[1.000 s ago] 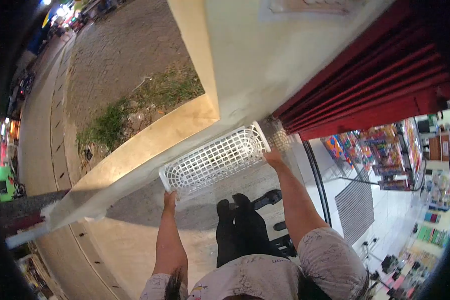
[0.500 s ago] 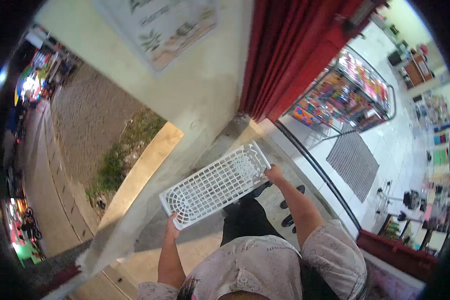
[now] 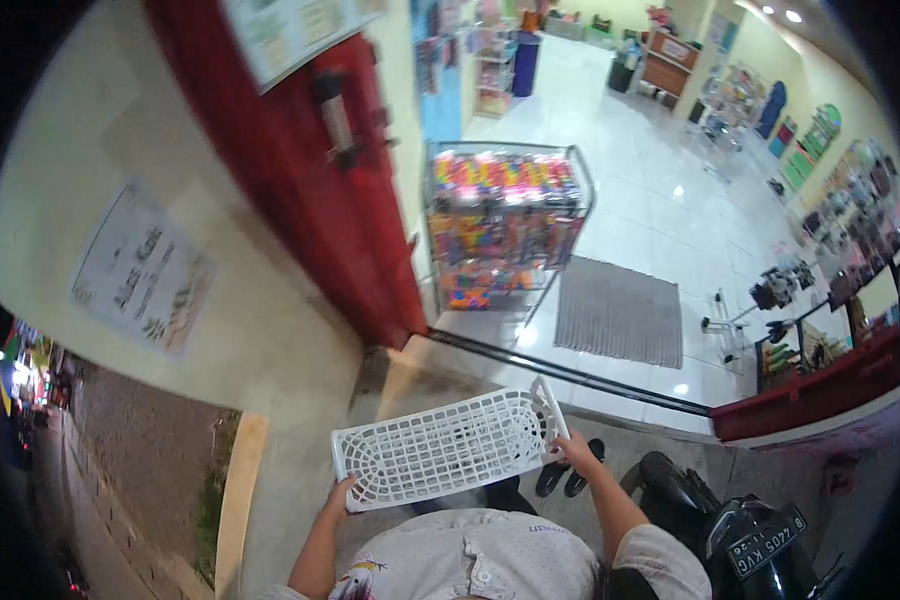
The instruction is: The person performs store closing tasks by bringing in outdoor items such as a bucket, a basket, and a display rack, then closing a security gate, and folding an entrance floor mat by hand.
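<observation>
A white plastic rack shelf (image 3: 450, 450) with a latticed surface and raised ends is held level in front of my body. My left hand (image 3: 342, 494) is closed on its left end, thumb over the rim. At the right end, my right hand (image 3: 576, 453) grips the edge near the upright side. Part of my fingers on both hands is hidden by the shelf. Just beyond my right hand, a pair of black shoes (image 3: 562, 480) rests on the concrete floor.
Ahead, a door track (image 3: 570, 372) crosses the shop entrance, with a grey mat (image 3: 618, 312) and a wire display rack of colourful packets (image 3: 505, 220) inside. A red folding door (image 3: 340, 190) stands left. To my right is a parked motorbike (image 3: 740, 530).
My view has swung right toward the shop entrance, bringing the motorbike into sight. Both hands still hold the white shelf, which now lies more nearly crosswise in view.
</observation>
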`<action>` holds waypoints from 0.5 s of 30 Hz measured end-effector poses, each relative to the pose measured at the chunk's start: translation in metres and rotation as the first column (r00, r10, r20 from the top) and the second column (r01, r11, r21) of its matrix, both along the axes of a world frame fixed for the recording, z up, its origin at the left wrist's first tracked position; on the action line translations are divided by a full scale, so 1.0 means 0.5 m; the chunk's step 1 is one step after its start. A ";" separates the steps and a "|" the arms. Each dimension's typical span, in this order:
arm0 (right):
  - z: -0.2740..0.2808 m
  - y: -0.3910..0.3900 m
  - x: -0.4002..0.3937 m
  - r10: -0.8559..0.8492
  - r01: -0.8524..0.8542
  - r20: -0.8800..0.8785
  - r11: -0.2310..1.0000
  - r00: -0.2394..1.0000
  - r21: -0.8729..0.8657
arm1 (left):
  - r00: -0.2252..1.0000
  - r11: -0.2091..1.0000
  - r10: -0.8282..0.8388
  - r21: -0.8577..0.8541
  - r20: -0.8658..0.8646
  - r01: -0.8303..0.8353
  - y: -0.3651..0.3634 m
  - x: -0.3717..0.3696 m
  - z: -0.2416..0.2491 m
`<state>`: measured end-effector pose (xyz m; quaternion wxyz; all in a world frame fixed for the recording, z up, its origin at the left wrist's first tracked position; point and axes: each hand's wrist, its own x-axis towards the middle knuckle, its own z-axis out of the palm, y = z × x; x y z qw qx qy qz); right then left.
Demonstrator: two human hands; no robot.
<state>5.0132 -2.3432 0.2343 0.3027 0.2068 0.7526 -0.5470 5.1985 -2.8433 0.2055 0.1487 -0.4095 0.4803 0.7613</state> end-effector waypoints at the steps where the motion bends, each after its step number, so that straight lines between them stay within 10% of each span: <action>1: 0.000 0.053 0.004 -0.059 0.060 0.041 0.998 0.997 -0.020 | 0.997 0.997 -0.063 -0.038 0.038 0.064 0.028 -0.051 0.018; 8: 0.062 0.415 0.001 -0.467 0.466 -0.074 0.884 0.881 -0.034 | 0.922 0.887 -0.370 -0.252 0.116 0.388 0.411 -0.455 0.218; 15: 0.108 0.747 -0.002 -0.799 0.803 -0.202 0.591 0.567 -0.083 | 0.753 0.751 -0.644 -0.298 -0.135 0.589 0.798 -0.791 0.194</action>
